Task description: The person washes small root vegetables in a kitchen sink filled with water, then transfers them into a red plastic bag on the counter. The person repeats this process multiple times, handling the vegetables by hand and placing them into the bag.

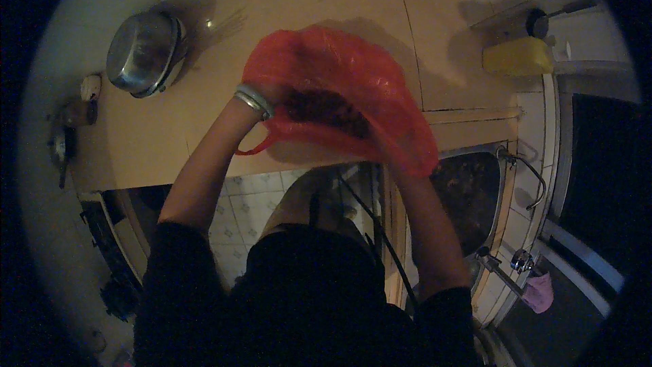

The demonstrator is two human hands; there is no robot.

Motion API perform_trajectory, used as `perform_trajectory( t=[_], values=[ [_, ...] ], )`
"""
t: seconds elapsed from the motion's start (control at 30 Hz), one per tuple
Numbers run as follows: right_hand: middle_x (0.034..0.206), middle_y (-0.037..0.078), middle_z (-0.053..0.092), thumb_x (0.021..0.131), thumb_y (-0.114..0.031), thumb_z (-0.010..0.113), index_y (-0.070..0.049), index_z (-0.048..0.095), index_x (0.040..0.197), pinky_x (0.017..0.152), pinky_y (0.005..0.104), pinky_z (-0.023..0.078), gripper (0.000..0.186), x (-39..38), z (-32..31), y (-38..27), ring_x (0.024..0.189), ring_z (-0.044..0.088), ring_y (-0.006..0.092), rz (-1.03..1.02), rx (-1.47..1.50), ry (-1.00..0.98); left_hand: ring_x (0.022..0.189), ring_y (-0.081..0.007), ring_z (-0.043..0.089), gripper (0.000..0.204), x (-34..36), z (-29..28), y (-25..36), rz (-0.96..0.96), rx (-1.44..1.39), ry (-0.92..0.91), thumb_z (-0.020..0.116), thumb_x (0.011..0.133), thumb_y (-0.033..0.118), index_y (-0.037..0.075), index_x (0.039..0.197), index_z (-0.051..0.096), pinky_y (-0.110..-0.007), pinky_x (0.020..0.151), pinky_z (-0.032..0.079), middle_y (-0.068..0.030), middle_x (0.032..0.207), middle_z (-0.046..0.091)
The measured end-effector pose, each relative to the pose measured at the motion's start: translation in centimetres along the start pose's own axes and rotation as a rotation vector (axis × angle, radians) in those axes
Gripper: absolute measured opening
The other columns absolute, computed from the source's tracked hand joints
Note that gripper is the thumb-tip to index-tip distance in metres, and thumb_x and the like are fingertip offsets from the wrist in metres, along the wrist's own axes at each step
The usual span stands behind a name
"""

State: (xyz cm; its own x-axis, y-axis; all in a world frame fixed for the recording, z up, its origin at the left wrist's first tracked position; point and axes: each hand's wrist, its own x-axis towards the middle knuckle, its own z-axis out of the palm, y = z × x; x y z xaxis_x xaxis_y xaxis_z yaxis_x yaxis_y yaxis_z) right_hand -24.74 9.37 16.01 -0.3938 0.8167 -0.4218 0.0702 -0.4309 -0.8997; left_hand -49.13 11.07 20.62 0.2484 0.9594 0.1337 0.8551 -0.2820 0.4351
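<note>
At twelve o'clock, over the surface (224, 3), the red bag (326, 47) is touched at its nine by the left hand (277, 93), past four by the right hand (394, 152); neither grip's closure can be told.

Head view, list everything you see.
counter: 1, tan, mid-view
plastic bag: 1, red, centre
contents: uncountable, dark, inside bag
metal bowl: 1, silver, upper left
sink: 1, dark, right
curved tap: 1, metallic, by sink
blocky item: 1, yellow, upper right
cloth: 1, pink, lower right
floor tiles: several, pale, below
dim items: several, dark, left
bracelets: uncertain, silver, left wrist
sleeves: 2, black, lower
left hand: 1, partly hidden, at bag
right hand: 1, hidden by bag
</note>
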Motion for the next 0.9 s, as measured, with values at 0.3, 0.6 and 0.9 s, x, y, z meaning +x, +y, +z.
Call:
perform_trajectory(
  t=[0.3,0.6,0.9],
  values=[
    [0.1,0.007,0.057,0.093,-0.028,0.044,-0.002,0.056,0.107,0.088,0.0291,0.041,0.032,0.7,0.1,3.9,0.097,0.052,0.016,-0.043,0.085,0.119,0.097,-0.0277,0.058,0.032,0.4,3.1,0.2,0.033,-0.185,0.027,0.054,0.085,0.029,0.01,0.11,0.057,-0.039,0.082,0.048,-0.0097,0.108,0.061],
    [0.095,0.003,0.057,0.091,-0.024,0.05,-0.003,0.056,0.109,0.076,0.0271,0.043,0.028,-6.0,2.6,0.3,0.086,0.052,0.012,-0.235,-0.103,0.389,0.098,-0.0251,0.058,0.03,0.7,0.9,1.1,-0.263,-0.712,-0.313,0.054,0.086,0.025,0.009,0.112,0.055,-0.037,0.081,0.049,-0.0092,0.108,0.06],
    [0.106,0.006,0.057,0.089,-0.024,0.053,-0.006,0.05,0.119,0.079,0.0321,0.045,0.035,-13.9,-0.9,-4.6,0.089,0.055,0.019,-0.006,0.528,0.142,0.098,-0.0225,0.058,0.029,-2.5,0.2,11.3,-0.564,-1.619,-0.392,0.054,0.087,0.021,0.008,0.114,0.054,-0.034,0.081,0.05,-0.0087,0.109,0.059]
  ],
)
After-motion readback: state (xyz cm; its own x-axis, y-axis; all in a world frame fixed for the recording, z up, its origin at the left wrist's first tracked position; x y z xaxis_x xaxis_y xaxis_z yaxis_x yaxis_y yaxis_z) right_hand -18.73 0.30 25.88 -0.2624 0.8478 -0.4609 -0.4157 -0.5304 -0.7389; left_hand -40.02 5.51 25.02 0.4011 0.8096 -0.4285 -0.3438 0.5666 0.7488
